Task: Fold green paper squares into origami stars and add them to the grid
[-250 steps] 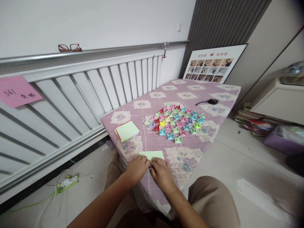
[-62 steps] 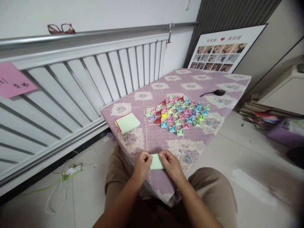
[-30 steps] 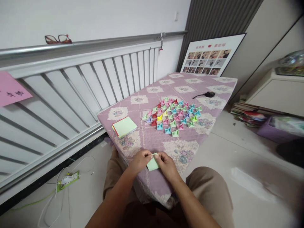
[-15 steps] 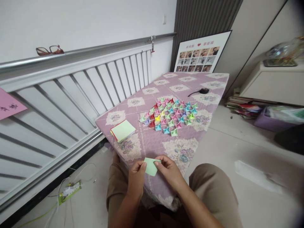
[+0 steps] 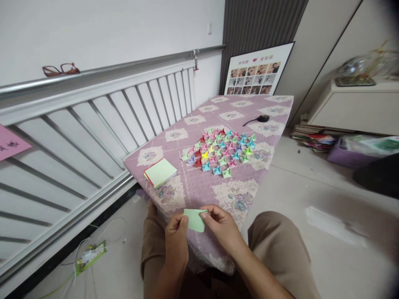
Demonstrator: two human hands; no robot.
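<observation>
- Table (image 5: pixel 199 192), one, clothed in quilted mauve with cream floral patches.
- Pale green paper (image 5: pixel 195 220), one piece, raised over the table's near end; a doubled layer shows along its upper right edge.
- Left hand (image 5: pixel 177 231), at the table's near end: thumb and bent fingers pinching the paper's left edge.
- Right hand (image 5: pixel 220 224), at the table's near end: thumb and fingers pinching the paper's upper right corner.
- Paper stack (image 5: pixel 161 172), lying at the table's left edge; pale green sheet uppermost, red and yellow edges beneath.
- Folded paper pieces (image 5: pixel 226 153), set in close ranks on the table's middle; green, pink, red, blue, yellow and purple, with pointed tips.
- Black object with a cord (image 5: pixel 263 118), resting toward the table's far right.
- Photo board (image 5: pixel 254 74), dark-edged, standing tilted beyond the table's far end; three rows of photographs under one line of pink characters, parted by a red heart (image 5: pixel 254 60). The characters seem Chinese, but are too small to read surely.
- Pink note (image 5: pixel 11 143), left of the table, against the white radiator (image 5: pixel 93 147); dark handwritten characters, cut off by the view's edge.
- Eyeglasses (image 5: pixel 61 69), brown-framed, up and left of the table, on a metal pipe (image 5: pixel 124 66).
- Power strip (image 5: pixel 92 256), green-edged, plugs fitted, on the floor left of the table.
- Purple bin (image 5: pixel 350 154), right of the table.
</observation>
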